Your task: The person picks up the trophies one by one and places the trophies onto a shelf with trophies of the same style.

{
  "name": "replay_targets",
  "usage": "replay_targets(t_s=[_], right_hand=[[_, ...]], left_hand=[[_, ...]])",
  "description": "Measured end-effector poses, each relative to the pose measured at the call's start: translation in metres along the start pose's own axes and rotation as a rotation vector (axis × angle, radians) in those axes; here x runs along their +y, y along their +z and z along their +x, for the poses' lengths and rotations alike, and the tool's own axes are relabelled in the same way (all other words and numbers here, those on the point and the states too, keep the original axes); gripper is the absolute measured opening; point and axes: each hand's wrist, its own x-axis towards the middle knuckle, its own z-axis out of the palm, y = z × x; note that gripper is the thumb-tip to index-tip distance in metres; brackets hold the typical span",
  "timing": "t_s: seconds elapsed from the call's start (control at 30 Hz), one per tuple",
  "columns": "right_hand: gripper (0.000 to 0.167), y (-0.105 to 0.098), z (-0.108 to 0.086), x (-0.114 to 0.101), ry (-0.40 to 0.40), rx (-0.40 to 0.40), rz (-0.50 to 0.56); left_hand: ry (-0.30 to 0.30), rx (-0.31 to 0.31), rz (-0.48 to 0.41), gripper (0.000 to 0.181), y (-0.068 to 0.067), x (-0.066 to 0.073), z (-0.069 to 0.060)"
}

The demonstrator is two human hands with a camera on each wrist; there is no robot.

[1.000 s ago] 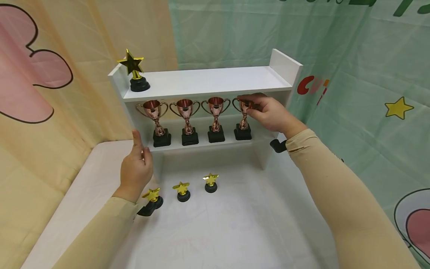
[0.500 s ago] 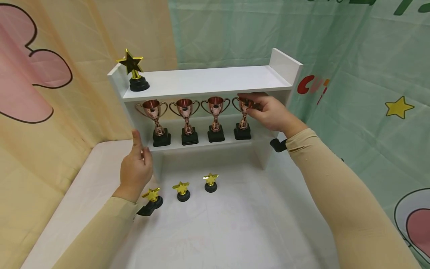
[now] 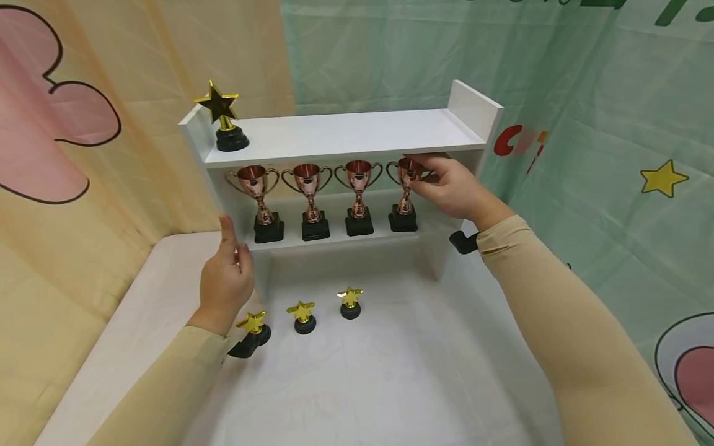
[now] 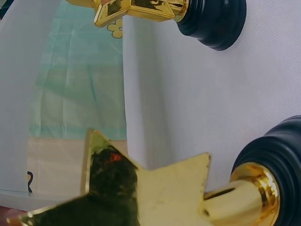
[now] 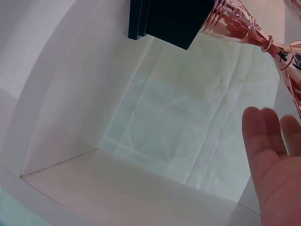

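Several copper-coloured trophy cups on black square bases stand in a row on the middle board of a white shelf (image 3: 346,133). My right hand (image 3: 454,189) is beside the rightmost trophy cup (image 3: 406,207), fingers around its right handle. In the right wrist view the visible fingers (image 5: 256,127) are extended and look slightly apart from the cup, whose stem (image 5: 235,21) shows above. My left hand (image 3: 225,282) rests at the shelf's left side, index finger pointing up and thumb raised; its other fingers are mostly hidden.
A gold star trophy (image 3: 231,140) stands at the top board's left end. Three smaller-looking star trophies stand on the white table (image 3: 379,384) before the shelf: a left one (image 3: 253,323), a middle one (image 3: 302,314) and a right one (image 3: 349,300). Printed curtains hang behind.
My right hand's fingers have moved slightly right and loosened off the rightmost trophy cup, so more of its rim shows. The left hand has stayed put.
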Motion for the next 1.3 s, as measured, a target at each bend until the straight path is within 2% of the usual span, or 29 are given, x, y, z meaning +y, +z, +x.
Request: replay_targets(t_s=[0.3,0.47,0.57,0.67,0.73,0.83,0.93,1.03,1.13,1.3], right_hand=[[0.065,-0.005,-0.015,0.0,-0.072,0.04,-0.028],[0.064,-0.005,-0.029,-0.003,-0.096,0.109,-0.134],[0.059,-0.004,-0.039,-0.005,-0.114,0.181,-0.191],[0.051,-0.001,-0.049,-0.006,-0.136,0.279,-0.185],[0.043,0.001,-0.055,-0.006,-0.153,0.373,-0.153],[0.033,0.005,-0.063,-0.002,-0.221,0.525,-0.089],[0.028,0.007,-0.068,0.008,-0.292,0.678,-0.102],[0.031,0.01,-0.071,0.023,-0.31,0.796,-0.162],[0.041,0.014,-0.073,0.038,-0.294,0.842,-0.201],[0.057,0.021,-0.077,0.06,-0.269,0.791,-0.245]], left_hand=[[-0.006,-0.006,-0.002,0.076,0.0,-0.001,0.0],[0.026,0.02,-0.01,0.079,0.002,-0.002,0.001],[0.057,0.055,-0.019,0.081,0.003,-0.004,0.001],[0.078,0.077,-0.023,0.083,0.004,-0.005,0.001],[0.081,0.079,-0.019,0.084,0.003,-0.005,0.001],[0.077,0.07,-0.017,0.084,0.003,-0.004,0.001],[0.07,0.06,-0.016,0.084,0.002,-0.003,0.001],[0.066,0.055,-0.016,0.084,0.002,-0.002,0.002],[0.066,0.055,-0.015,0.084,0.002,-0.003,0.002],[0.064,0.058,-0.016,0.083,0.002,-0.003,0.001]])
